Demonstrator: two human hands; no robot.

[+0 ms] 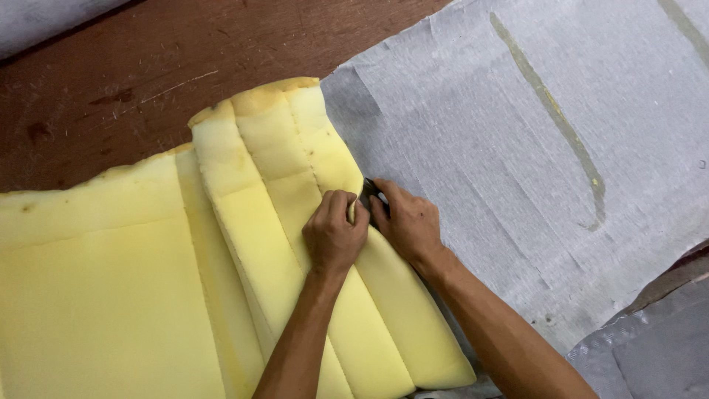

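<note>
The foam cushion point(244, 244) looks soft, matt and porous. Beside it lies thin woven grey fabric point(517, 148); behind it, scratched, dull brown wood point(148, 66).

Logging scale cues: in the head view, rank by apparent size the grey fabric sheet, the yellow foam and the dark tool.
1. Grey fabric sheet and yellow foam: similar spread, both cropped, unranked.
2. Dark tool, mostly hidden by the right hand.

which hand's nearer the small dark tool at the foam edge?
Right. The right hand grips the small dark tool in its fingers, on the grey fabric side. The left hand is beside it, pinching the yellow foam.
</note>
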